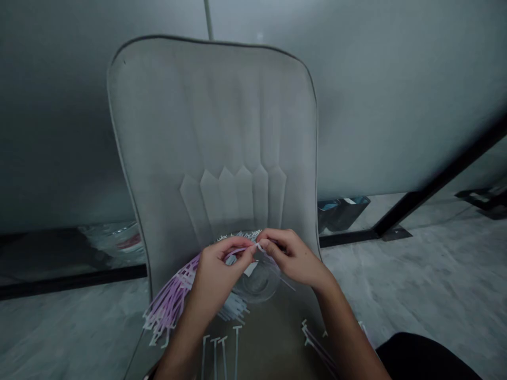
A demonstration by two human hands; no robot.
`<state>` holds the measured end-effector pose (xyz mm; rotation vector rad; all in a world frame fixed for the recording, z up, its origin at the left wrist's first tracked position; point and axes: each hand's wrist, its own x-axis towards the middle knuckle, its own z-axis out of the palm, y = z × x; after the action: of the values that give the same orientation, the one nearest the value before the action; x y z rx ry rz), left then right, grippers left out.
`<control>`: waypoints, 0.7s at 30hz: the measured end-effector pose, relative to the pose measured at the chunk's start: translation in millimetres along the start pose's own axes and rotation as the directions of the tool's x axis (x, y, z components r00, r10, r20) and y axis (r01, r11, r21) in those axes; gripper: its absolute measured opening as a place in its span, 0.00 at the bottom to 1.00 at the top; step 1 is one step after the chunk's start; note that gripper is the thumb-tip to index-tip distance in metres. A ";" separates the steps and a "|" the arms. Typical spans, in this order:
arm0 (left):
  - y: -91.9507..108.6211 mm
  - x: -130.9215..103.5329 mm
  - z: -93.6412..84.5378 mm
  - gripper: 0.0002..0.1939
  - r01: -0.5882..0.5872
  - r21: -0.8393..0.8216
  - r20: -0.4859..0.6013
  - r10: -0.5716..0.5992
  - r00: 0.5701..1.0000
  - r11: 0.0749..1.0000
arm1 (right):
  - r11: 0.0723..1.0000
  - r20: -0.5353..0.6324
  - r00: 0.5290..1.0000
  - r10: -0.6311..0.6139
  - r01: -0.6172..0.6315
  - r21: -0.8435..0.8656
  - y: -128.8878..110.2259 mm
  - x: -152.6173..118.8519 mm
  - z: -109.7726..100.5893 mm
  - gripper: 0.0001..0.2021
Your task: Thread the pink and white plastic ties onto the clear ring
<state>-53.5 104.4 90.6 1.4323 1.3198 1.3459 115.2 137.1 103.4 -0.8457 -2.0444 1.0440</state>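
Both hands meet above the chair seat. My left hand (225, 261) pinches a thin purple strip by its end. Close against it, my right hand (291, 256) pinches a small white piece at the strip's tip. Behind and below them sits a clear round container (259, 285). A bundle of purple strips with white ends (170, 303) fans out left of my left hand. Pale strips (233, 309) lie beside the container, and several separate white-ended strips (236, 348) lie nearer the front. More purple strips (319, 348) lie by my right forearm.
The grey padded chair back (217, 132) rises behind the hands. Beyond it stands a large grey panel (396, 95) with a dark bottom frame. A clear plastic bag (119, 243) shows at the left, a dark bag (343, 214) at the right. A black rounded shape (423, 359) is at lower right.
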 end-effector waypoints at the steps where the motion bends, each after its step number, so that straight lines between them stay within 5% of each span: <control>1: 0.1 0.1 -0.5 0.04 -0.012 0.014 0.007 0.012 1.000 1.000 | 1.000 0.005 1.000 0.014 -0.014 0.010 0.0 -0.8 -1.6 0.13; 8: -5.5 4.4 -13.2 0.06 -0.053 0.113 0.069 0.046 0.997 0.992 | 0.986 0.026 0.988 0.151 -0.153 0.069 5.4 -8.1 -16.8 0.07; 14: -10.8 6.6 -19.8 0.09 0.013 0.127 0.294 -0.051 0.954 0.992 | 0.993 -0.017 0.994 0.105 -0.106 -0.048 4.1 -9.3 -19.6 0.06; 21: -11.5 3.6 -9.0 0.12 0.107 0.003 0.381 -0.100 0.919 0.994 | 0.998 -0.016 0.998 0.063 -0.063 0.023 3.8 -6.6 -12.9 0.03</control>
<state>-64.7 108.9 81.6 1.4978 1.1051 0.9461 130.0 139.0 104.1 -0.9096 -2.0000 1.0881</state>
